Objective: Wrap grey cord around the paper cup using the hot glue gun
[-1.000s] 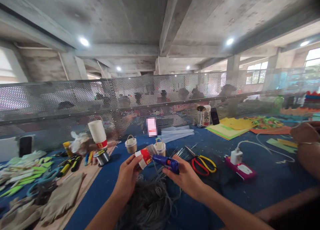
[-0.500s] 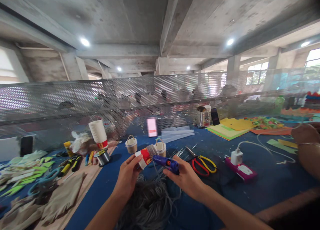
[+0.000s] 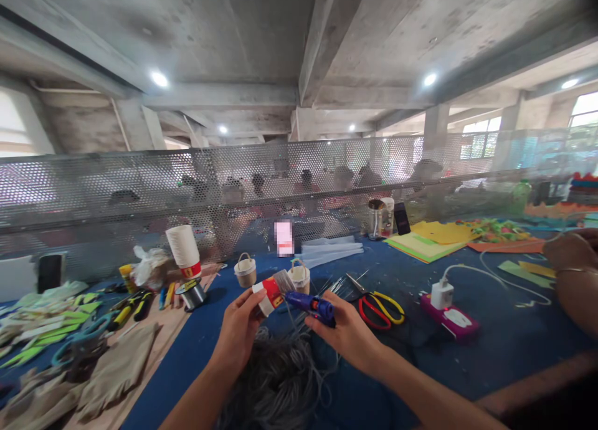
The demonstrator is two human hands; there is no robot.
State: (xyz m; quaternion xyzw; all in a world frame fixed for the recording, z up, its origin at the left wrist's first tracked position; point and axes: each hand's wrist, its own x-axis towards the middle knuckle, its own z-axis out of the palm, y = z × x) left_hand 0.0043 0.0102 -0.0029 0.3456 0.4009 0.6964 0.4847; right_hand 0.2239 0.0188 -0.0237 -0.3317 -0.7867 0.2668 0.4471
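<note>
Hardly anything has moved over the last second: the blue glue gun [image 3: 311, 304] sits a shade lower, its nozzle aimed at the grey-wrapped side of the small white paper cup with a red band [image 3: 270, 291]. Whether it is touching the cup or just beside it, I cannot tell. The left hand [image 3: 239, 338] grasps the cup with thumb and fingertips, holding it tilted on its side above the blue cloth-covered table [image 3: 490, 349]. The right hand [image 3: 349, 338] is closed round the glue gun's grip. Both keep steady, so the work seems to stay at the same spot on the cup rather than shift along it. Beneath the hands lies a loose heap of grey cord [image 3: 280, 380], with strands running up toward the cup. Just behind stand two small cord-wrapped baskets with handles [image 3: 245, 270]. To the right lie scissors with red and yellow handles [image 3: 380, 305], then a white charger on a pink power strip [image 3: 449, 315]. Another person's forearm [image 3: 572, 280] rests at the far right edge, and a stack of white paper cups [image 3: 182, 248] stands to the left.
</note>
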